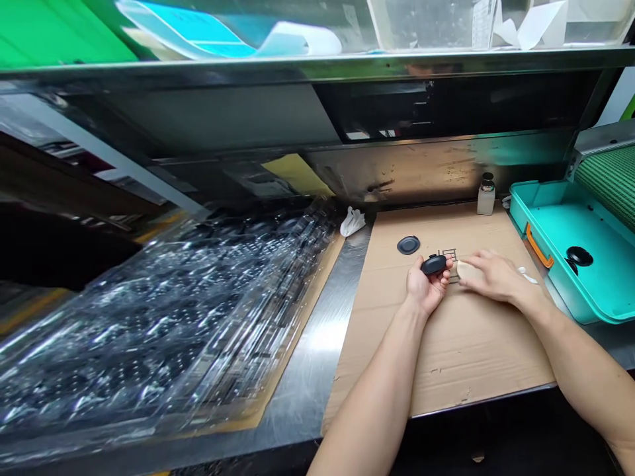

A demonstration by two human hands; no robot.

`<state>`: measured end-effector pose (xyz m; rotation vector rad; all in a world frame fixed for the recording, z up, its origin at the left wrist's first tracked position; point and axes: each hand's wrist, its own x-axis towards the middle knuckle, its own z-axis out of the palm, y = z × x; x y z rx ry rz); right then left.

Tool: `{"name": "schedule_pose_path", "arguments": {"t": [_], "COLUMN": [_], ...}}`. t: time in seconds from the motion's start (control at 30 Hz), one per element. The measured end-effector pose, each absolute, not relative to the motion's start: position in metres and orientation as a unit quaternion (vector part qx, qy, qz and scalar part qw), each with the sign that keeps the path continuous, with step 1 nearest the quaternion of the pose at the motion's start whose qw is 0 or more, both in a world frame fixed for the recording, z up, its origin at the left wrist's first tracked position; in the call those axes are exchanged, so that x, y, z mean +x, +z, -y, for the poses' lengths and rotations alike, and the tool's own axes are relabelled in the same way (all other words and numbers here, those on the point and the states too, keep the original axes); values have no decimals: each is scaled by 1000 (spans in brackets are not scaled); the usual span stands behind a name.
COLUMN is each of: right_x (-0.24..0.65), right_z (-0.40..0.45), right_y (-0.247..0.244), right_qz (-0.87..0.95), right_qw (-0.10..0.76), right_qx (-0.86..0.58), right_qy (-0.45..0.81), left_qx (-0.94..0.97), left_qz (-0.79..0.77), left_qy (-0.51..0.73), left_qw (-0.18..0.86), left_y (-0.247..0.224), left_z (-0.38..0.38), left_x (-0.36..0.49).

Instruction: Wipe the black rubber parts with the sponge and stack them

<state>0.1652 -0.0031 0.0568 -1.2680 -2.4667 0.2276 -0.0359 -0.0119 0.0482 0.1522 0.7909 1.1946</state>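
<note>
My left hand (pixel 425 285) is closed round a small black oval case (pixel 434 265), held up over the cardboard sheet (pixel 446 350). Just to its right, my right hand (pixel 493 274) has its fingers curved over a pale beige rounded pad (pixel 469 271); its exact kind I cannot make out. Another dark oval piece (pixel 408 245) lies flat on the cardboard, beyond my left hand. Some dark printed marks on the sheet show between the two hands.
Clear plastic trays (pixel 163 317) with dark pieces are stacked at left. A turquoise bin (pixel 570 218) holding black round parts stands right. At the back are a small bottle (pixel 487 196) and crumpled white material (pixel 352 222). A metal shelf (pixel 297 69) crosses above.
</note>
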Motion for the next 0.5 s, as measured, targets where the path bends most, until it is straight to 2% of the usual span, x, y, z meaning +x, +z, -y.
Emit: {"name": "schedule_pose_path", "arguments": {"t": [0.07, 0.2, 0.27, 0.43, 0.5], "right_x": [160, 150, 142, 120, 118], "right_z": [3, 0, 4, 23, 26], "right_y": [49, 39, 38, 42, 46], "right_qz": [878, 805, 789, 873, 864], "right_qw": [168, 295, 326, 266, 239], "right_qx": [-437, -506, -512, -399, -437], "right_qy": [101, 90, 99, 93, 65], "left_qx": [90, 166, 176, 163, 166], "left_qz": [-374, -394, -383, -328, -320], "left_qy": [556, 601, 615, 581, 579], "left_qw": [737, 676, 666, 727, 731], "left_y": [46, 39, 36, 33, 33], "left_z": [12, 12, 13, 14, 14], "left_x": [-34, -18, -9, -6, -9]}}
